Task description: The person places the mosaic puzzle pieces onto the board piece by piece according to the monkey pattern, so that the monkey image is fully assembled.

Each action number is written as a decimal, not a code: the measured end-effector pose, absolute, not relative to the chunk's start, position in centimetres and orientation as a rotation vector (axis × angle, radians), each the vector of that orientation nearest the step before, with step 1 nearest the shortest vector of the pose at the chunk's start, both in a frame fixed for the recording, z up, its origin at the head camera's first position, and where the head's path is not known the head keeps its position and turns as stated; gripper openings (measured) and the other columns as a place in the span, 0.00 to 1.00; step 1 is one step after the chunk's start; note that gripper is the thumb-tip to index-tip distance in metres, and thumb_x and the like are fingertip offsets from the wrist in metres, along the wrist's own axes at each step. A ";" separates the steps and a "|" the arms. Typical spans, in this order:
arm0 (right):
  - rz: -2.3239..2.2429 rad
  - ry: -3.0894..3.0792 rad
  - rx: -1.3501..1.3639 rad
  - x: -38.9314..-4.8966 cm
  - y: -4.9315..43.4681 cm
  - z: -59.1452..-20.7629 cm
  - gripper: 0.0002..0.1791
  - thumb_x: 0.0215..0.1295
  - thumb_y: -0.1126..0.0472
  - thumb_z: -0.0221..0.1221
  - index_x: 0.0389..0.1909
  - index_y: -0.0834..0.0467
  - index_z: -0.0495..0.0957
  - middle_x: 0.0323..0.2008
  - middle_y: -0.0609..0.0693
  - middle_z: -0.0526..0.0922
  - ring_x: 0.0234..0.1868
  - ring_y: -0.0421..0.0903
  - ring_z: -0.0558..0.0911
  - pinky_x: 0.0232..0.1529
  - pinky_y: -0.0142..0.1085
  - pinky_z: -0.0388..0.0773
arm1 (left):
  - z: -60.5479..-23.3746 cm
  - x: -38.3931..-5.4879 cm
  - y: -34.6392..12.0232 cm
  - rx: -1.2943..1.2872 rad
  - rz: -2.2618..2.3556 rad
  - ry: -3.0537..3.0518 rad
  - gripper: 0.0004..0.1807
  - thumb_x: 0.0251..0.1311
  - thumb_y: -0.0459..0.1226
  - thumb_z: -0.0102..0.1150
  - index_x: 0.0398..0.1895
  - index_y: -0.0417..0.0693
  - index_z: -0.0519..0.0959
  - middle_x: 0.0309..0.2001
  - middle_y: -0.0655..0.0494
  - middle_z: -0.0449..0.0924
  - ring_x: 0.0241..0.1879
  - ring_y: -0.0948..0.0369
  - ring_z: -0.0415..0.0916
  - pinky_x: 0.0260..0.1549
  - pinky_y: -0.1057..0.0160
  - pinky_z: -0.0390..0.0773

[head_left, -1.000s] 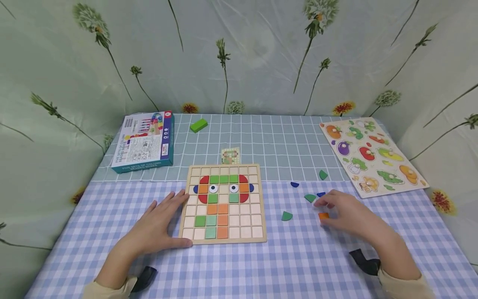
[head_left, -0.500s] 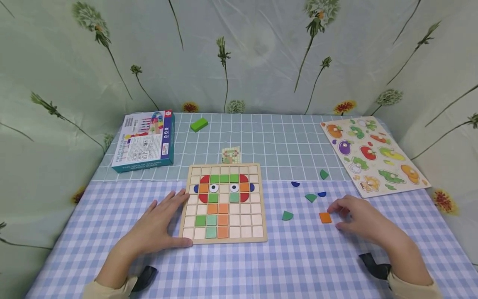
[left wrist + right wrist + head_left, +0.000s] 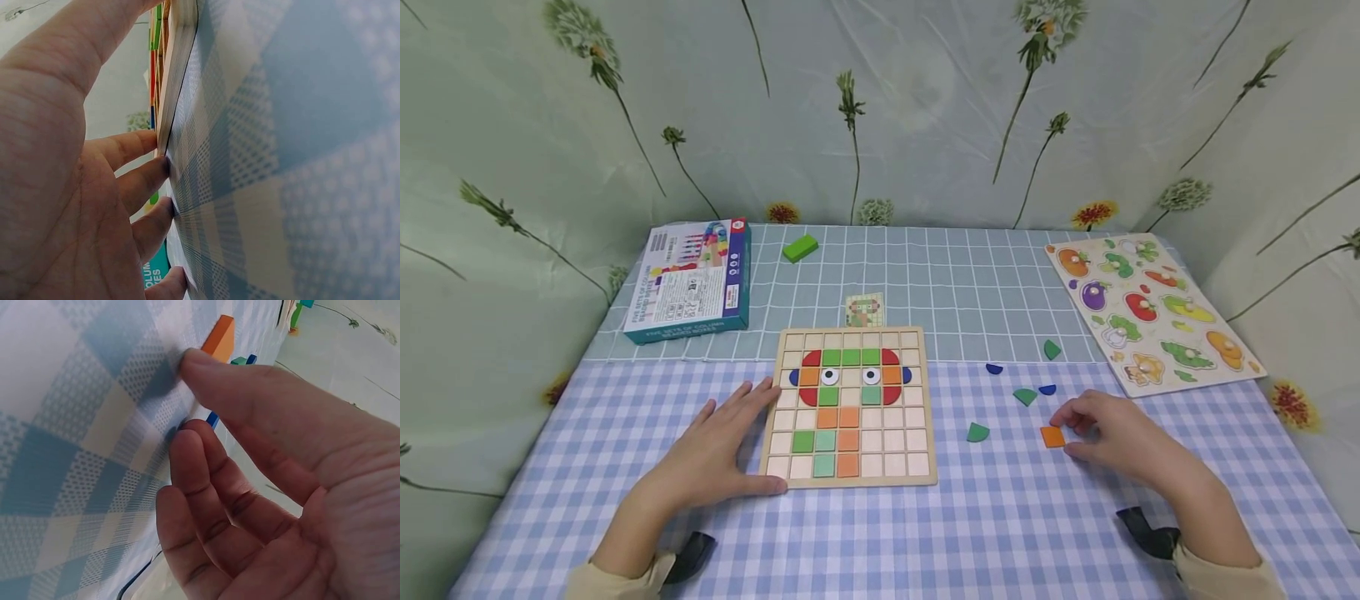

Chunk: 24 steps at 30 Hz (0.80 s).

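A wooden grid board lies flat, with coloured tiles forming a face above a column of squares. My left hand rests at its left side, fingers spread along the edge and thumb at the lower left corner. In the left wrist view, my left fingertips stand against the cloth beside the board's side. My right hand is bent over the cloth, thumb and index finger right at an orange square tile. That tile lies flat; in the right wrist view my thumb partly covers the orange tile.
Green quarter-round tiles and blue half-round tiles lie loose between board and right hand. A small pattern card sits behind the board. Farther back are a boxed set, a green block and a vegetable puzzle.
My right hand drew back to the right from the orange tile, uncovering it, then came slightly left to its edge again. The tile stays in place. My left hand has not moved.
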State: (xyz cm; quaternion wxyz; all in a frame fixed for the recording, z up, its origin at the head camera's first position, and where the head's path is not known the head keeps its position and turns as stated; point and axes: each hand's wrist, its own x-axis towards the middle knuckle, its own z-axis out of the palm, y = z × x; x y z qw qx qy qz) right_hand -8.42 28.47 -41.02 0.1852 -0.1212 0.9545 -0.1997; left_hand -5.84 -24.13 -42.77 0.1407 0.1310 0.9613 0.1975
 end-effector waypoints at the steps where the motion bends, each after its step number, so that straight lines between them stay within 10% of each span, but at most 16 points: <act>1: -0.562 2.689 -0.340 -8.4 28.4 -41.0 0.15 0.57 0.63 0.79 0.43 0.52 0.88 0.40 0.43 0.83 0.41 0.42 0.78 0.43 0.36 0.82 | -42.8 -5.9 -24.1 0.377 0.568 2.777 0.71 0.40 0.73 0.79 0.86 0.56 0.58 0.86 0.49 0.57 0.86 0.39 0.51 0.76 0.19 0.49; 24: -0.548 2.755 -0.346 -8.4 27.4 -41.3 0.15 0.55 0.61 0.78 0.42 0.57 0.86 0.38 0.44 0.83 0.38 0.42 0.77 0.40 0.36 0.81 | -42.8 -5.8 -24.1 0.379 0.572 2.776 0.71 0.40 0.74 0.78 0.86 0.55 0.59 0.86 0.49 0.57 0.86 0.40 0.51 0.76 0.20 0.48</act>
